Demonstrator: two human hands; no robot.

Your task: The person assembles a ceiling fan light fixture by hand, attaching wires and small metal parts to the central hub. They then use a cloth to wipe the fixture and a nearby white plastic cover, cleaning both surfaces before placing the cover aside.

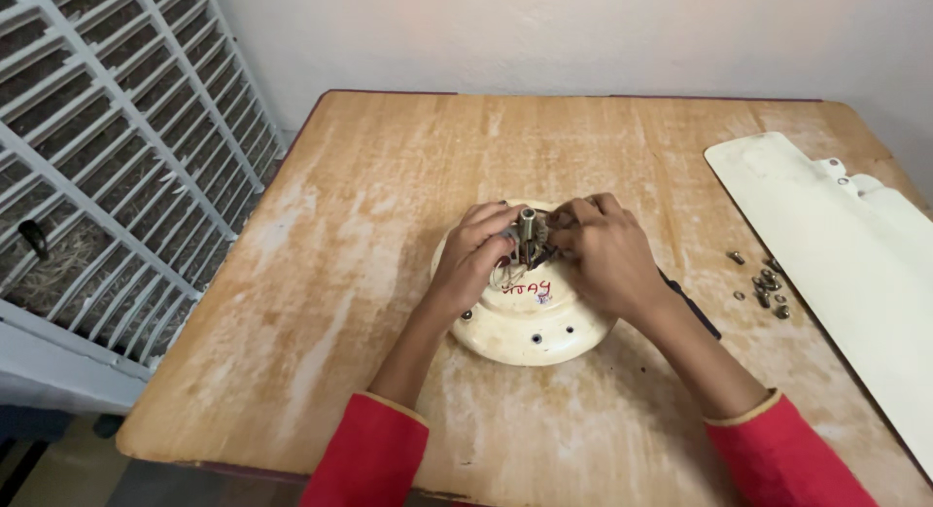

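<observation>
While we look down over the worn wooden tabletop, the widest thing on it is a cream fan blade lying along the right edge, with a white louvred grille standing off to the left beside the table. Both our forearms, in red sleeves, reach forward from the near edge and angle inward to meet over the middle. There sits a round cream motor housing, flat on the wood, scuffed, with small holes near its rim and red scribbling on top. Our left hand and right hand curl over its centre, fingers bent and partly closed, pinching at the small parts around an upright metal shaft. We cannot tell exactly what each fingertip grips. Loose screws lie scattered near the blade.
</observation>
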